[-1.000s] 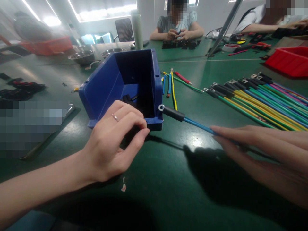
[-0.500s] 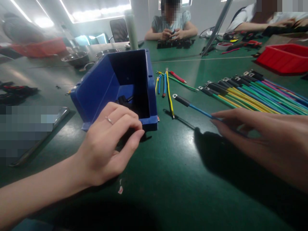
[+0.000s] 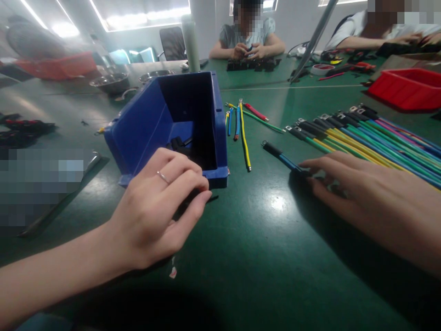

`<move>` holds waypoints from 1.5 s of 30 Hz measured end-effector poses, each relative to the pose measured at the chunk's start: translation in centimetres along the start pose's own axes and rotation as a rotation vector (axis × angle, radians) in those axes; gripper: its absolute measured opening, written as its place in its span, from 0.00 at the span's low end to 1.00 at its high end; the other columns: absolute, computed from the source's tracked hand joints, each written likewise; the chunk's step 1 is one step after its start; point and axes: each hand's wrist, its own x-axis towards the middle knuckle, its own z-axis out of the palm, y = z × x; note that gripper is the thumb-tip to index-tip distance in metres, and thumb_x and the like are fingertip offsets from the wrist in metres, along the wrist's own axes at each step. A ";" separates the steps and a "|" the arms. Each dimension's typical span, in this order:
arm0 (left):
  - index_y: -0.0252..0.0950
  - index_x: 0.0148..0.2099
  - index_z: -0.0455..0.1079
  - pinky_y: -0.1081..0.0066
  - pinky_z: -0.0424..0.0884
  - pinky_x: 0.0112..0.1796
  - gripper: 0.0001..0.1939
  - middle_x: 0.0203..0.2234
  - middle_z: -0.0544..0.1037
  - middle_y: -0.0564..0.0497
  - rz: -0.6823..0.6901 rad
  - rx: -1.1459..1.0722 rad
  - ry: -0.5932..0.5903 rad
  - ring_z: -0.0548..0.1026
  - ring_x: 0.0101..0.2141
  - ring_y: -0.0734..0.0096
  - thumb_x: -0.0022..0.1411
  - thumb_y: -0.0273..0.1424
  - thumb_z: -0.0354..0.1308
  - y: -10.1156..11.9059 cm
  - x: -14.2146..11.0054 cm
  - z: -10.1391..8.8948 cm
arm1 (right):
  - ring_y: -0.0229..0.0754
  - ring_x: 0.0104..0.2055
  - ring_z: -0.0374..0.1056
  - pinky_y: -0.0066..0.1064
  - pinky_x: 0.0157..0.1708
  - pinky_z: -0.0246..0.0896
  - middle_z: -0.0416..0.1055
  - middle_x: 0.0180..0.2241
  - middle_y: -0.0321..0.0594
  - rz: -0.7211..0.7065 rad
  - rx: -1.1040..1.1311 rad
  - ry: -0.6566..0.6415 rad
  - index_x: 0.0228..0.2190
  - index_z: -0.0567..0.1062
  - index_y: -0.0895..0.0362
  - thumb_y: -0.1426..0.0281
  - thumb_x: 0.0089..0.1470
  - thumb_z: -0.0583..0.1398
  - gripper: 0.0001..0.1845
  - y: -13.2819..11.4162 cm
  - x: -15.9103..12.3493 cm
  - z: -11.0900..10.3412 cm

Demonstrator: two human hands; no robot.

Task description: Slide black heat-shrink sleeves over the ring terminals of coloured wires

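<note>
A short blue cable with a black sleeve and a ring terminal at its far end lies on the green table. My right hand is over its near end, thumb and index finger parted around it. My left hand is in front of the blue bin, with thumb and index finger pinched together by the bin's front lip. A thin dark piece shows near those fingertips; whether it is held I cannot tell. Several black parts lie inside the bin.
Right of the blue cable lies a row of several coloured cables with black-sleeved ends. Loose short cables, among them a yellow one, lie beside the bin. A red tray is at the far right. Across the table a person handles small parts.
My right hand has lowered the blue cable onto the table, and its finger and thumb have spread apart. My left hand keeps its pinch by the bin. The view has shifted slightly.
</note>
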 end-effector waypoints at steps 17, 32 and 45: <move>0.33 0.42 0.69 0.63 0.70 0.44 0.02 0.37 0.74 0.48 0.020 0.066 -0.013 0.70 0.41 0.63 0.68 0.22 0.57 0.1 -0.2 -0.1 | 0.41 0.24 0.63 0.35 0.25 0.55 0.69 0.30 0.42 0.355 0.209 -0.392 0.29 0.72 0.51 0.46 0.57 0.37 0.32 0.0 0.5 -1.0; 0.33 0.42 0.68 0.61 0.70 0.44 0.04 0.37 0.74 0.47 0.029 0.056 -0.014 0.69 0.40 0.64 0.67 0.21 0.57 0.2 -0.1 0.0 | 0.45 0.31 0.63 0.37 0.31 0.54 0.68 0.32 0.46 0.490 0.039 -0.500 0.25 0.65 0.53 0.50 0.53 0.38 0.26 1.4 0.2 -1.1; 0.34 0.43 0.68 0.61 0.70 0.44 0.05 0.38 0.74 0.47 0.030 0.063 -0.027 0.70 0.41 0.62 0.66 0.21 0.57 0.1 -0.1 -0.1 | 0.46 0.32 0.58 0.41 0.36 0.54 0.65 0.31 0.49 0.374 0.015 -0.458 0.22 0.65 0.54 0.58 0.55 0.41 0.21 1.9 -0.4 -0.6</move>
